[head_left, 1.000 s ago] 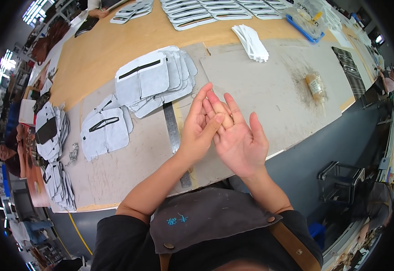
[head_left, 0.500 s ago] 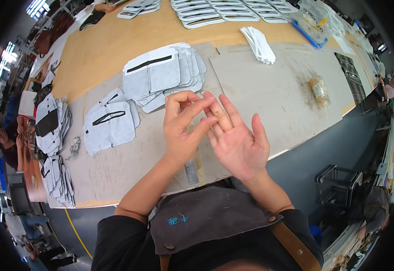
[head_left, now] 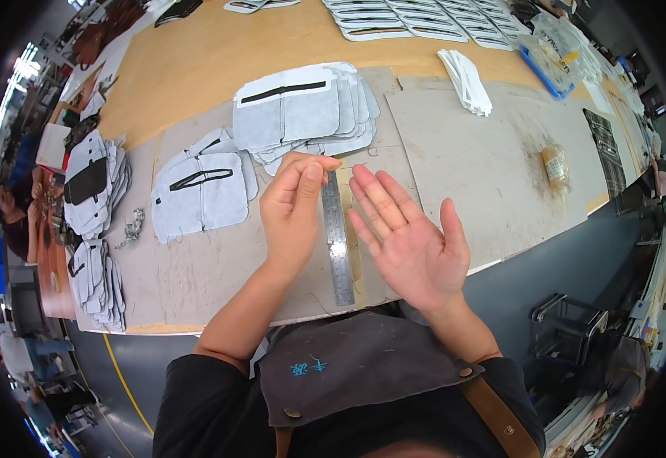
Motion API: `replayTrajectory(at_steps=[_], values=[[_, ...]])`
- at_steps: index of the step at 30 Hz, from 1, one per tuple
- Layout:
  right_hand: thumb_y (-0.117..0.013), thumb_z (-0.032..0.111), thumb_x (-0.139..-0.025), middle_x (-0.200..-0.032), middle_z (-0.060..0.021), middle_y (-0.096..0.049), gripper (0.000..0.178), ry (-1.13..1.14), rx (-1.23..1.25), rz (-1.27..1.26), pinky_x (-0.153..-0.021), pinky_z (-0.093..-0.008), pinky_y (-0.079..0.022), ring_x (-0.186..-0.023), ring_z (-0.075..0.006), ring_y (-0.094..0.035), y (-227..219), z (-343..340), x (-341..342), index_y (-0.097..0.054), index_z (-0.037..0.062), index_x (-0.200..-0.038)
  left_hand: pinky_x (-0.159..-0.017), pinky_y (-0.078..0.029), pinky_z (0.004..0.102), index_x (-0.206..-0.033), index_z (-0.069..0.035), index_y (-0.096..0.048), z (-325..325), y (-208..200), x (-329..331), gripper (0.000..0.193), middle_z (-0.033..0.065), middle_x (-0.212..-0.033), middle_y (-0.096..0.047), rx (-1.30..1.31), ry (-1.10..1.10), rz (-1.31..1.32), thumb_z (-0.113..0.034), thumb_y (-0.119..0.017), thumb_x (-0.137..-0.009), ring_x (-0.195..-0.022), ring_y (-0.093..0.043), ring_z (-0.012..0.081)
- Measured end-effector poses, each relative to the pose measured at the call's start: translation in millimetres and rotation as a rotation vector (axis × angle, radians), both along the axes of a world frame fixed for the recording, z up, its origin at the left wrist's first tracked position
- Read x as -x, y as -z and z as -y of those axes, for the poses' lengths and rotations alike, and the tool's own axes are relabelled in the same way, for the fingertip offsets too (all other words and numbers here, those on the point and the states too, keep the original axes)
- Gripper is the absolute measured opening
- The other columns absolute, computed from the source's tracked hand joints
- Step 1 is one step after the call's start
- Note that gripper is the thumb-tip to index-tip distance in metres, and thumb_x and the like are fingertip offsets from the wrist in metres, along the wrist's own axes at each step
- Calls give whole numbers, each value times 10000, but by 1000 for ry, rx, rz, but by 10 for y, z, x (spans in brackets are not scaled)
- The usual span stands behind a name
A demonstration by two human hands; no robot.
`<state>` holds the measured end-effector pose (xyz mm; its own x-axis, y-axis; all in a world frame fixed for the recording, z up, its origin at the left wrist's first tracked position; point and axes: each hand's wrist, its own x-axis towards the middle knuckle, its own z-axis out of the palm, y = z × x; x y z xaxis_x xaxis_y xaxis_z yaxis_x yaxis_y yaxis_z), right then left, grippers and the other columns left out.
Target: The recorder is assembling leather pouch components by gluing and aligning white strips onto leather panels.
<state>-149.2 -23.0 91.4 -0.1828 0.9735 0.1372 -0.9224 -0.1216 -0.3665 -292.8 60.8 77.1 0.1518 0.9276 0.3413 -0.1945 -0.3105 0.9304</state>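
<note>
Parted since moments ago: left hand (head_left: 290,211) pinched, contents unclear from here; right hand (head_left: 421,250) spread, empty, seemingly upturned to bare its palm.

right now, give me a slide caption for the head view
Left hand curled, right hand open palm up, above a table where a metal ruler and stacked pale pieces lie.

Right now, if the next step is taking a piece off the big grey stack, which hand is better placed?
Probably the left hand: it is nearer the big grey stack, while the right hand is farther right, open, palm up.
</note>
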Motion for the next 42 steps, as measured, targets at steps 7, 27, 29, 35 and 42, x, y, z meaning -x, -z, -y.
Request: replayTrajectory(at_steps=[7,27,29,35,42], values=[[-228,521,-985,-1575,-196,-55,726,-74,21,-53,-1183,-395,-53,-1471,-264,-25,-20,-31,49,-147,11,-1496,-773,-414,230,-1075,15,-671,43,-22,151,186,34,-950,-593,-118,90,-70,-50,-576,-929,-885,-516,106],[-218,422,-1032,-899,-42,-500,607,-94,-132,702,-846,-306,-344,-876,-161,-430,74,35,114,-406,-13,-1411,-661,-399,304,-831,-21,-672,103,-138,476,156,62,-793,-573,-754,-140,-512,32,-732,-697,-780,-485,216],[-228,406,-1036,-895,-35,-504,587,-82,-131,826,-843,-301,-349,-874,-153,-434,41,36,131,-429,-8,-1400,-665,-394,301,-831,-21,-655,100,-129,484,156,63,-798,-565,-825,-159,-567,18,-729,-699,-781,-479,223],[-250,419,-1022,-872,-27,-500,612,-158,-30,670,-827,-289,-351,-857,-150,-431,39,-1,139,-428,-39,-1386,-703,-393,295,-896,5,-594,176,37,478,90,63,-819,-541,-437,-170,-479,-60,-638,-852,-785,-477,207],[-324,343,-1006,-889,-49,-467,578,-223,205,-109,-821,-307,-353,-862,-181,-410,142,-83,127,-372,-87,-1388,-794,-387,269,-1035,33,-644,301,11,506,288,-19,-869,-539,293,177,191,-194,-469,-1007,-850,-447,90]])
